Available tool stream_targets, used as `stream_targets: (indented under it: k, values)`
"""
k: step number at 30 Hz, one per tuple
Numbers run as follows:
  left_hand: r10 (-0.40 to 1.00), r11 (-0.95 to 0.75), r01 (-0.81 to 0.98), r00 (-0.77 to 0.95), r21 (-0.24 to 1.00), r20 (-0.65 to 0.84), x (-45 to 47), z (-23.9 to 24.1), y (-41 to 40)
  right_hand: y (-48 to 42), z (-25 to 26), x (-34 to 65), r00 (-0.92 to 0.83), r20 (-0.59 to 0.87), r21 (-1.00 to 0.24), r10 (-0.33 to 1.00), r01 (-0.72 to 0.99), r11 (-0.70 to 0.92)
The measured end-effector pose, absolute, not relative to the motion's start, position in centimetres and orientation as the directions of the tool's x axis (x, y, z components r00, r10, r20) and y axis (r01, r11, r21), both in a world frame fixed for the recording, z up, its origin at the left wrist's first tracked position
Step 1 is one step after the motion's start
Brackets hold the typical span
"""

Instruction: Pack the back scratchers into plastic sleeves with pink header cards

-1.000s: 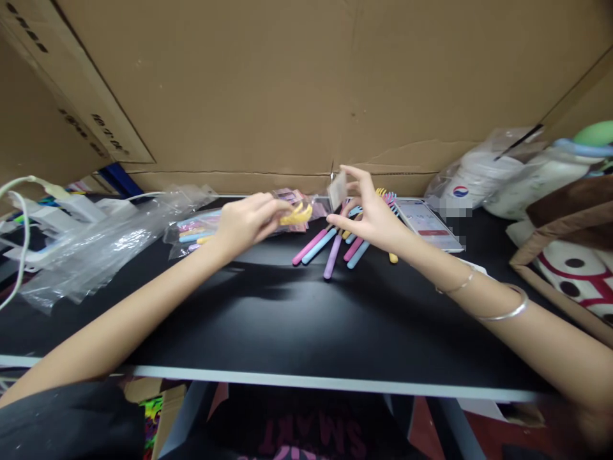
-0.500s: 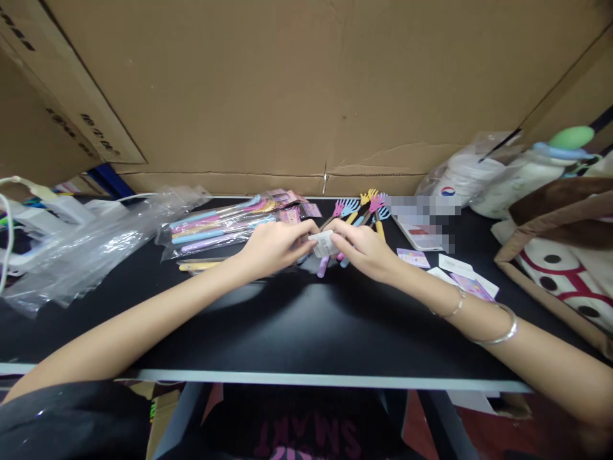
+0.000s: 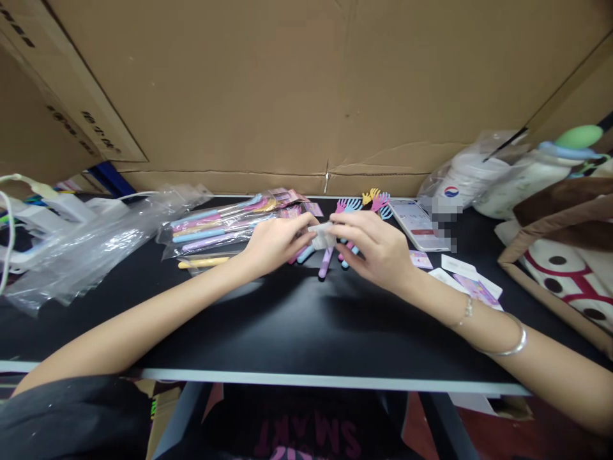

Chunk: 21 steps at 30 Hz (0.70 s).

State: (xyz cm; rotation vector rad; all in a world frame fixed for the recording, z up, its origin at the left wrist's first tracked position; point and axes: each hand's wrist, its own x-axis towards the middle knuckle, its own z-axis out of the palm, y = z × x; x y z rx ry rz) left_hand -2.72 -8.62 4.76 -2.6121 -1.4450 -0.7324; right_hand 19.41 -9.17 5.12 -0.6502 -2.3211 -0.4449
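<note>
Both my hands meet above the middle of the black table (image 3: 306, 326). My left hand (image 3: 275, 243) and my right hand (image 3: 376, 246) pinch a small white card (image 3: 322, 236) between their fingertips. Under and behind them lie several loose pastel hand-shaped sticks (image 3: 354, 217) in pink, blue, purple and yellow. To the left lies a clear bag (image 3: 225, 225) packed with more of these sticks. One yellow stick (image 3: 204, 262) rests by itself in front of that bag.
Crumpled clear plastic bags (image 3: 90, 246) cover the left of the table. A phone (image 3: 416, 223), small printed cards (image 3: 467, 278) and a wrapped white container (image 3: 472, 176) lie at the right, with a patterned bag (image 3: 560, 255) beyond. Cardboard (image 3: 306, 89) walls the back.
My left hand put down the yellow stick and my right hand came down from the back. Both hands met over the loose sticks and now pinch the white card, slightly raised.
</note>
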Motion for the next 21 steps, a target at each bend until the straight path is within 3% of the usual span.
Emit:
stream_targets:
  k: [2,5,8,14,21]
  values:
    - [0.772,-0.554,0.822,0.448,0.132,0.452,-2.8,4.5,-8.6,-9.4,5.2,19.2,-0.741,0.596,0.198,0.310,0.510,0.837]
    - [0.763,-0.561,0.819,0.454,0.121,0.460,-3.1,4.3,-8.6,-9.2,5.2,19.3,-0.790,0.500,0.184,0.355,0.497,0.848]
    - [0.767,-0.561,0.814,0.445,0.149,0.462,-3.4,4.3,-8.6,-8.6,5.1,19.9,-0.747,0.512,0.153,0.424,0.565,0.811]
    - [0.770,-0.581,0.792,0.460,0.187,0.442,-3.3,4.3,-8.9,-8.2,5.1,20.1,-0.678,0.558,0.215,0.479,0.675,0.706]
    - [0.739,-0.623,0.752,0.475,0.216,0.477,-3.1,4.1,-9.0,-8.1,4.9,19.6,-0.576,0.603,-0.123,0.552,0.617,0.778]
